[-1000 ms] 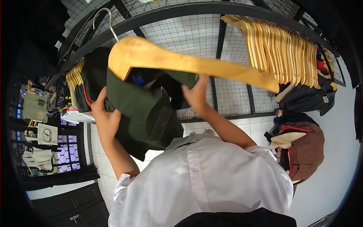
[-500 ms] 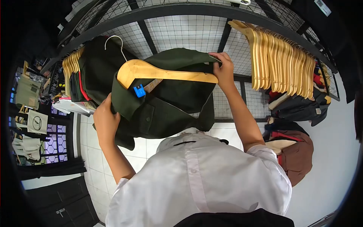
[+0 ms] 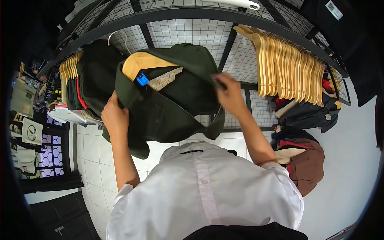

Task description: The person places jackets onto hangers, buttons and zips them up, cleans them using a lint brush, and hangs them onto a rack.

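Note:
A dark green jacket (image 3: 148, 120) hangs on a wooden hanger (image 3: 150, 64) in front of me, with the hanger's white hook (image 3: 118, 33) pointing up. Cloth covers the hanger's right arm. Inside the collar show a blue tag (image 3: 142, 79) and a patterned label (image 3: 165, 80). My left hand (image 3: 115, 117) is closed on the jacket's left side, thumb over the cloth. At the jacket's right shoulder edge is my right hand (image 3: 230, 96); its fingertips are smeared by motion, so their grip on the cloth is unclear.
Many bare wooden hangers (image 3: 288, 66) hang from the black rack (image 3: 180, 14) at right. Dark clothes (image 3: 96, 76) hang at left. Below right are a dark jacket (image 3: 314, 116) and a brown garment (image 3: 308, 160). Wire mesh (image 3: 184, 32) backs the rack; white floor tiles (image 3: 94, 160) lie below.
The jacket's right shoulder now covers the hanger's right arm, which was bare before. My right hand has moved down and slightly left. My left hand keeps its hold on the cloth.

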The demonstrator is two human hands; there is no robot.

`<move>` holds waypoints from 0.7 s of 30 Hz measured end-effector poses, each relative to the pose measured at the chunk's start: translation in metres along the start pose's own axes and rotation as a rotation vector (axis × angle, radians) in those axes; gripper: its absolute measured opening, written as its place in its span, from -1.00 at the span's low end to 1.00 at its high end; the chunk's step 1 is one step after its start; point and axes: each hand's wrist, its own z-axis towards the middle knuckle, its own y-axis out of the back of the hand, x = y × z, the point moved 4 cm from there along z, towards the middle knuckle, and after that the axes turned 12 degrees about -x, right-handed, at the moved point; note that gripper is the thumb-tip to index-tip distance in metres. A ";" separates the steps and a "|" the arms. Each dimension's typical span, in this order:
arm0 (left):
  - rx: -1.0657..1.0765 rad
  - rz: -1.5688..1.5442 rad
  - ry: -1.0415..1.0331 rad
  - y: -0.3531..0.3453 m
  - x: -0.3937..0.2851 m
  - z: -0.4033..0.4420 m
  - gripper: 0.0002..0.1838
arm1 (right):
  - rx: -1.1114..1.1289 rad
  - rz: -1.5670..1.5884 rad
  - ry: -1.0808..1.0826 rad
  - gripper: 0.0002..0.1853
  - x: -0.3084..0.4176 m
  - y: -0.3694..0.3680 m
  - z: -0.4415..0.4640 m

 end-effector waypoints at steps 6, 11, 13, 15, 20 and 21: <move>-0.281 -0.243 0.024 0.001 -0.012 -0.004 -0.51 | 0.788 0.644 -0.285 -0.69 0.063 -0.066 -0.074; -0.320 -0.463 -0.047 0.009 -0.011 -0.005 -0.56 | 0.426 0.306 0.109 -0.72 0.118 -0.004 0.002; -0.233 -0.495 -0.156 0.010 -0.020 -0.009 -0.58 | 0.140 0.261 0.231 -0.75 0.132 0.023 0.047; -0.156 -0.493 -0.258 0.008 -0.032 -0.013 -0.59 | -0.023 0.236 0.333 -0.74 0.135 0.028 0.066; -0.155 -0.478 -0.403 0.002 -0.052 -0.026 -0.60 | 0.308 0.494 0.141 -0.72 0.138 0.007 0.083; -0.117 -0.473 -0.387 -0.002 -0.052 -0.026 -0.60 | 0.288 0.444 0.170 -0.74 0.137 0.006 0.083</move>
